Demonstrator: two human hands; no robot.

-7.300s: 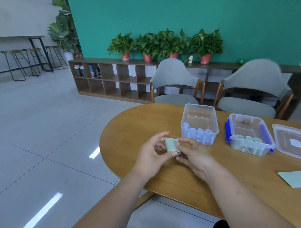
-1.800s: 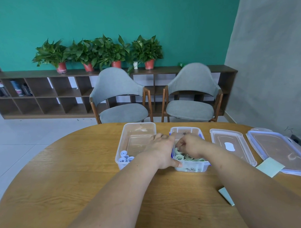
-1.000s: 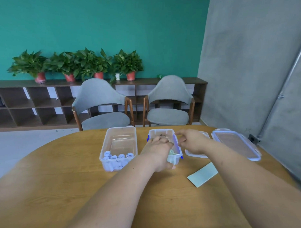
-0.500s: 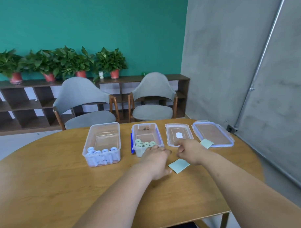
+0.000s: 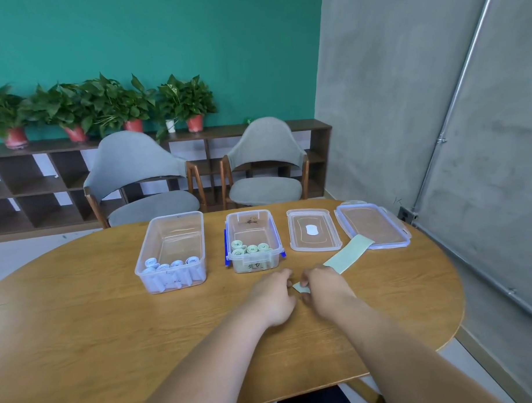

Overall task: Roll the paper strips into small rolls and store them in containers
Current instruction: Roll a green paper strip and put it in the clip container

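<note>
Where your two hands meet near the middle of the table (image 5: 81,313), they hold the near end of a green paper strip (image 5: 349,254). Your right hand (image 5: 325,285) pinches that end with curled fingers and thumb. Your left hand (image 5: 274,294) closes its fingertips on the same end from the other side. The strip lies flat on the wood and runs away to the right, and its far end rests on the near corner of the blue-latched lid (image 5: 371,224). Just left of that lid lies a smaller clear lid (image 5: 326,238) with a white label in its middle.

Beyond your hands stands the clear container with blue latches (image 5: 250,229), holding green rolls (image 5: 251,248) bunched at its near end. To its left, set apart, is a larger clear container (image 5: 174,234) with a row of blue rolls (image 5: 170,263) against its near wall. Neither container has a lid on it.

Two grey chairs (image 5: 263,171) face you across the table. Behind them a low wooden shelf (image 5: 41,179) carries potted plants (image 5: 104,104) in front of a green wall.
</note>
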